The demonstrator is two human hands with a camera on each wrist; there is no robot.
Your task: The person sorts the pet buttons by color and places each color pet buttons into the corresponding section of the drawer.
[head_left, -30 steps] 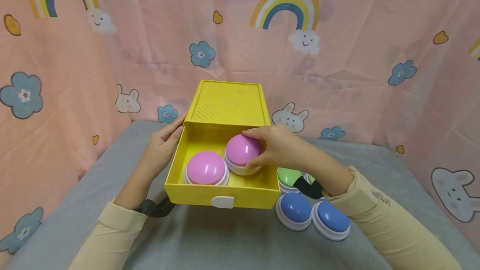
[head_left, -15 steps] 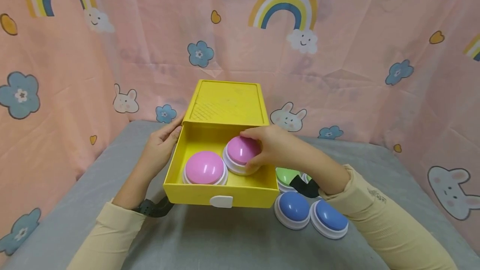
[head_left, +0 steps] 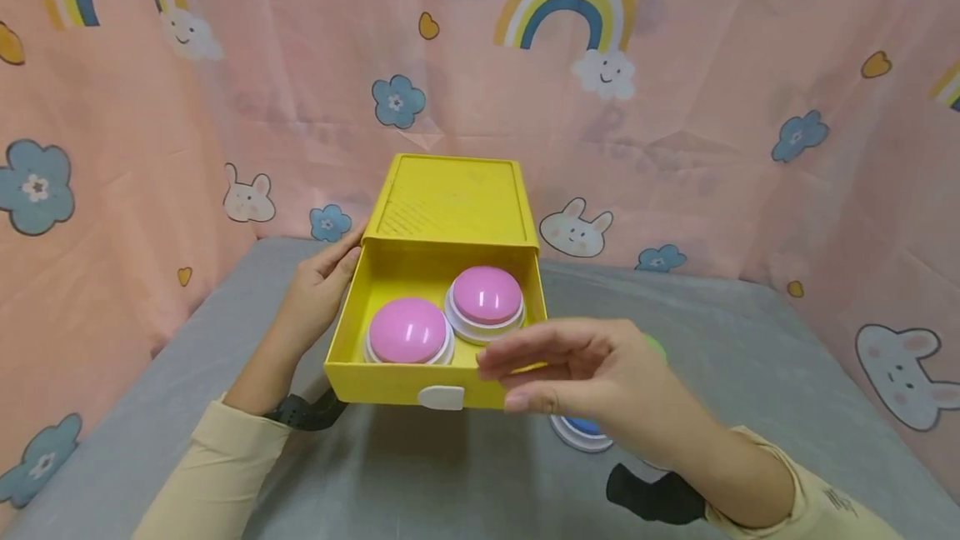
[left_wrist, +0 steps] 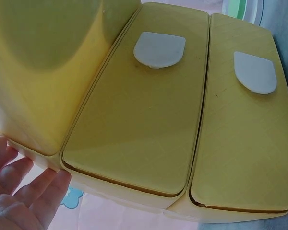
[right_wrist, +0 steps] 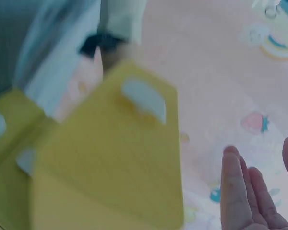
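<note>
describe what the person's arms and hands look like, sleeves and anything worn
The left hand and right hand are bare, with no gloves. The left sleeve and right sleeve are pale beige; the right carries a dark marking, too blurred to read. The left wrist strap and right wrist strap are black.

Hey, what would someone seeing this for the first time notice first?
Probably the yellow drawer unit at center, its top drawer pulled open. Two white-rimmed pink domed buttons sit inside that drawer. The right hand hides its near right corner in the head view.
</note>
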